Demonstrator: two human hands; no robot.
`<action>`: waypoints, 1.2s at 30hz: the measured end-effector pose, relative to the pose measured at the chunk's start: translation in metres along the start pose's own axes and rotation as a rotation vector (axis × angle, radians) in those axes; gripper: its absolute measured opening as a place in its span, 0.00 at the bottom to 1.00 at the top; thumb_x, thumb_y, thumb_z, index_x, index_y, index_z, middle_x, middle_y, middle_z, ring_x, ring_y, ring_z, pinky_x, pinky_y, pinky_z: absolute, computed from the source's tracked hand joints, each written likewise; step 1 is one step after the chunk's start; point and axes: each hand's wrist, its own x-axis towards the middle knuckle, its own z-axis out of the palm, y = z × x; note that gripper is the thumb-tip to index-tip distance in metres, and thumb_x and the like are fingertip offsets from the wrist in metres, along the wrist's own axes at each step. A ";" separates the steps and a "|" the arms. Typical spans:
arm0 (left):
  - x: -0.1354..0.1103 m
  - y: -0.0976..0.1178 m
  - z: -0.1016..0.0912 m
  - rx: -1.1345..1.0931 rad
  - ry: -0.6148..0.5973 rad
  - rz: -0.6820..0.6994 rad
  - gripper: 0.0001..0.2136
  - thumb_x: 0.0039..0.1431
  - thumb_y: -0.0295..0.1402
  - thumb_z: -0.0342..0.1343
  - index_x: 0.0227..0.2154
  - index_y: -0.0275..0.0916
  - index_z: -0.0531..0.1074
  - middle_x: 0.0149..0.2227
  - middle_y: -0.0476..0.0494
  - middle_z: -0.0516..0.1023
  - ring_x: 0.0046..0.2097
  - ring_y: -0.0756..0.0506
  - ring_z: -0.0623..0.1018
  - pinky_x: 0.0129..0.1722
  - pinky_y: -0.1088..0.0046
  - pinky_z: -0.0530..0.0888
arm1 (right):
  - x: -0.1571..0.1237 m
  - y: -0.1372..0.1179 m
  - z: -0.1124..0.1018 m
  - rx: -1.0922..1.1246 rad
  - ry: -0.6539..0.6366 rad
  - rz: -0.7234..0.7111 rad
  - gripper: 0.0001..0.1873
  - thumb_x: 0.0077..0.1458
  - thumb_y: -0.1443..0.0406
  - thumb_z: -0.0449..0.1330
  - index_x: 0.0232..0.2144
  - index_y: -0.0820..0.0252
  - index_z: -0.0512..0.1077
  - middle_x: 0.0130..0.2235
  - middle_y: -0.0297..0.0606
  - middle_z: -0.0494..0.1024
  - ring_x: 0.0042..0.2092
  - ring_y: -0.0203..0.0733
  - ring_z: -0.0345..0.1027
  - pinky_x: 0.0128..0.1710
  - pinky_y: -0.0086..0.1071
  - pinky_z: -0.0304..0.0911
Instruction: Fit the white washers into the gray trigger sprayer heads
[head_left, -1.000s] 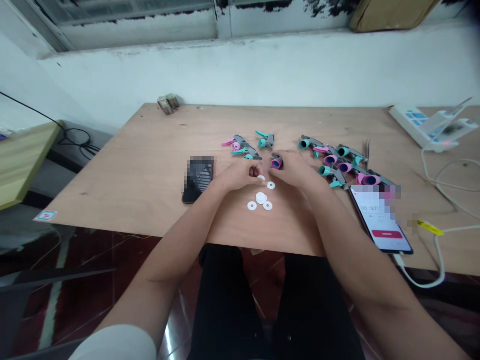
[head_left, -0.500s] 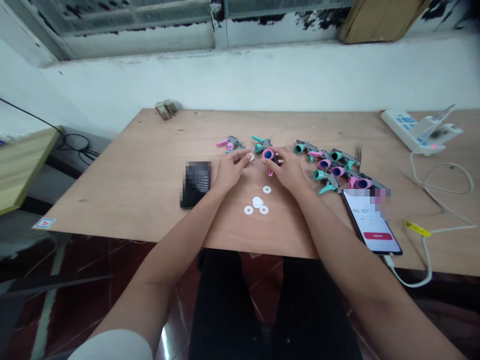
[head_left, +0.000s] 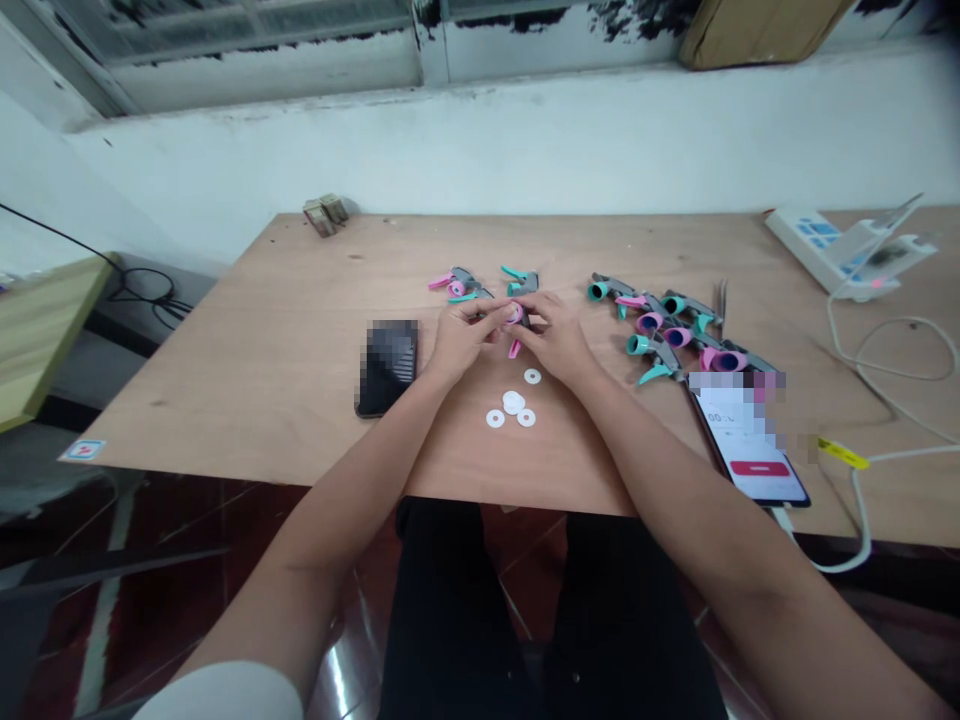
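Note:
My left hand and my right hand meet at the table's middle, both holding a plastic trigger-spray head with a pink collar and a pink trigger. The left fingertips press at the collar, and any white washer there is hidden. Below my hands lie white plastic washers, some stacked. Two sprayer heads lie just beyond my fingers, and a row of several grey, teal and pink heads lies to the right.
The plywood table holds a dark phone left of my hands and a lit phone with a white cable at the right. A power strip stands at the far right corner. A small stack of folded items sits at the back edge.
My hands have drawn closer and now meet on the sprayer head. The white disc earlier visible at my left fingertips is no longer seen. The camera view has shifted slightly.

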 end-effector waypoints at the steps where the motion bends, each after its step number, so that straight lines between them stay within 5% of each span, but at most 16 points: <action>1: 0.000 0.000 0.000 0.019 0.007 0.013 0.15 0.55 0.44 0.75 0.40 0.41 0.86 0.28 0.50 0.78 0.28 0.53 0.73 0.31 0.74 0.75 | 0.000 -0.001 0.000 -0.004 0.006 -0.006 0.15 0.64 0.56 0.67 0.51 0.49 0.81 0.53 0.45 0.82 0.59 0.54 0.75 0.56 0.51 0.79; 13: -0.006 0.002 0.003 -0.026 -0.085 -0.015 0.19 0.61 0.45 0.72 0.49 0.40 0.81 0.42 0.43 0.84 0.35 0.50 0.81 0.35 0.73 0.80 | -0.006 0.004 0.012 0.279 0.096 0.062 0.20 0.61 0.49 0.69 0.48 0.52 0.74 0.51 0.41 0.79 0.52 0.49 0.80 0.52 0.46 0.82; 20: -0.012 0.006 0.004 0.325 0.027 0.282 0.05 0.63 0.31 0.66 0.41 0.40 0.83 0.44 0.43 0.81 0.36 0.52 0.78 0.32 0.77 0.73 | -0.005 0.006 0.008 0.083 0.125 -0.003 0.16 0.63 0.53 0.65 0.50 0.51 0.74 0.54 0.44 0.78 0.54 0.49 0.77 0.54 0.46 0.81; 36: -0.007 0.003 -0.005 0.459 0.005 0.405 0.06 0.66 0.35 0.67 0.40 0.43 0.88 0.36 0.46 0.80 0.34 0.50 0.76 0.34 0.71 0.72 | -0.004 0.006 0.001 -0.109 0.080 -0.121 0.11 0.63 0.62 0.66 0.49 0.51 0.79 0.52 0.45 0.78 0.57 0.52 0.75 0.57 0.48 0.77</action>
